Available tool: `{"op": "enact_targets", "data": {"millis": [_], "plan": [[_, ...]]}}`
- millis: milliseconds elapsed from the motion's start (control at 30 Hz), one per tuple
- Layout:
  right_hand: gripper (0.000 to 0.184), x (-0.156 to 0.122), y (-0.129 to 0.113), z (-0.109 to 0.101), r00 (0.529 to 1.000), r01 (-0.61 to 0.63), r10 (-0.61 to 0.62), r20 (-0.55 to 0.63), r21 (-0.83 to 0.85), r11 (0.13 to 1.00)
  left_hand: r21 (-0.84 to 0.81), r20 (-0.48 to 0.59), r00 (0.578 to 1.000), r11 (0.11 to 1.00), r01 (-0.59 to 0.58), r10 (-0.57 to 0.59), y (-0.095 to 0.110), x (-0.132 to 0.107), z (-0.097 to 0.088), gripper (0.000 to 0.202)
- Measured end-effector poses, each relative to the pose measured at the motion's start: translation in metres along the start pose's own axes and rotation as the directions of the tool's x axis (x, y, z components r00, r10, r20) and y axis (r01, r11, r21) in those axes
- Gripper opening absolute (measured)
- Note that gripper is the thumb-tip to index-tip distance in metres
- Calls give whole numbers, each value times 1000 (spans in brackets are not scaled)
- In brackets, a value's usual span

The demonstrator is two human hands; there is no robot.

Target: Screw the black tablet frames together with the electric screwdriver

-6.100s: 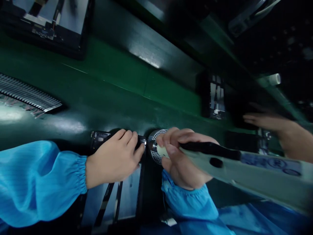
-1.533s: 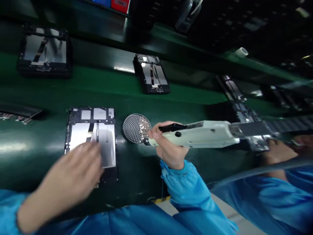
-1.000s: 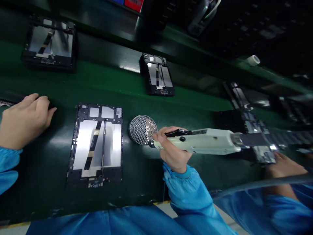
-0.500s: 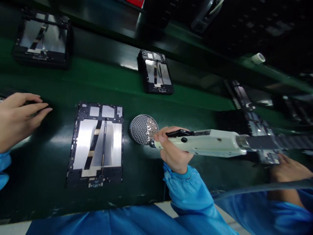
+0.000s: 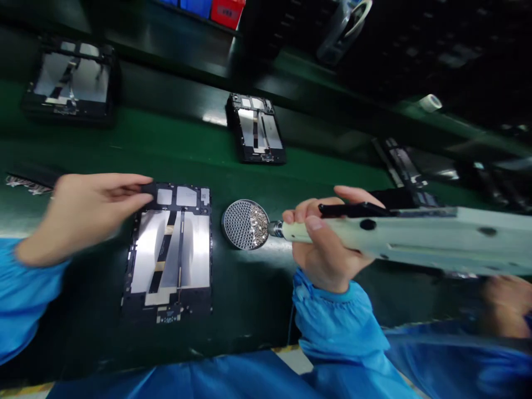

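Before me lies a tablet frame (image 5: 143,302), black-edged with a silvery metal plate and ribbon cables. My left hand (image 5: 97,208) pinches its upper left corner between thumb and fingers. My right hand (image 5: 328,244) is wrapped round a pale green electric screwdriver (image 5: 419,238) with a black lever, held nearly level. The screwdriver's tip points left, at the right rim of a round screw tray (image 5: 236,224). That tray is dimpled, and small screws (image 5: 258,226) lie in its right half. Whether the tip touches a screw I cannot tell.
Stacked tablet frames stand at the back left (image 5: 70,83) and back centre (image 5: 257,130). A dark part with wires (image 5: 31,183) lies at far left. At the right is a co-worker's blurred hand (image 5: 509,305). A red bin (image 5: 227,12) and a white roll (image 5: 430,103) are farther back.
My left hand has moved right and taken hold of the tablet frame's corner. My right hand has shifted right with the screwdriver, whose tip has drawn up and right beside the tray.
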State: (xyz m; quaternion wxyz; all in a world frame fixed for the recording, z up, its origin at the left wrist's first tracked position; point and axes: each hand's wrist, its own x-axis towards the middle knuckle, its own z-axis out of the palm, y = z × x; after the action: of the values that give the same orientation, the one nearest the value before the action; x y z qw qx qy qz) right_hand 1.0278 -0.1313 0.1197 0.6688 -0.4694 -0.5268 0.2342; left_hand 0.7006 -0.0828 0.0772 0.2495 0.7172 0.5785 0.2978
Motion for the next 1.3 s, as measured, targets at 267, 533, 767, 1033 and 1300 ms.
{"op": "enact_targets", "data": {"millis": [267,533,767,1033,1300], "plan": [[39,20,15,12,996,-77,73,54,68,995,-22,75,880,883,-470,470,32,65,100,21],[35,17,18,14,995,-90,86,44,107,990,116,187,782,777,-618,594,31,65,105,34],[41,16,17,14,997,-81,79,21,76,994,202,370,681,660,-723,632,32,47,86,38],[42,18,18,20,996,-85,84,14,119,989,290,591,590,537,-792,550,36,56,77,50],[38,13,15,25,997,-82,80,19,196,977,326,644,615,563,-759,456,47,55,77,48]]}}
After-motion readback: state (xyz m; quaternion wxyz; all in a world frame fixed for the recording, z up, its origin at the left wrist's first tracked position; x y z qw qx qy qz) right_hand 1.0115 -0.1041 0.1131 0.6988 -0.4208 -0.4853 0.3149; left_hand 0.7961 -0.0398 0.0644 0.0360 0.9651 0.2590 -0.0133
